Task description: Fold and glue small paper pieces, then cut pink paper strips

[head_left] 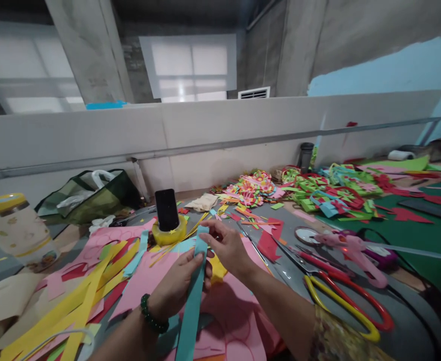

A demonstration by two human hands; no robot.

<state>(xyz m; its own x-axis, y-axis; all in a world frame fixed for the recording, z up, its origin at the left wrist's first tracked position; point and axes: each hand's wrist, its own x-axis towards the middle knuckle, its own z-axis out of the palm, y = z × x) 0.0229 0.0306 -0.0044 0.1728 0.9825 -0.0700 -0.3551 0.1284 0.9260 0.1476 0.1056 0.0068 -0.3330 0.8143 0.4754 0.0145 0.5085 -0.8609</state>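
Observation:
A long teal strip [190, 321] runs upward from the bottom edge of the head view, over pink sheets [239, 306]. My left hand [184, 281], with a dark green bead bracelet at the wrist, is closed around the strip's upper part. The fingers of my right hand [226, 245] pinch the strip near its top end. Just below my right hand lies a yellow piece [217, 269]. Behind the hands a black phone [166, 210] leans upright on a yellow tape roll [169, 235].
Scissors with red and yellow handles [342, 301] and a pink glue gun [359, 253] lie at right. Colourful paper flowers [250, 188] are heaped behind. Yellow strips [92, 291], a green bag [88, 195] and a tumbler [20, 230] are at left.

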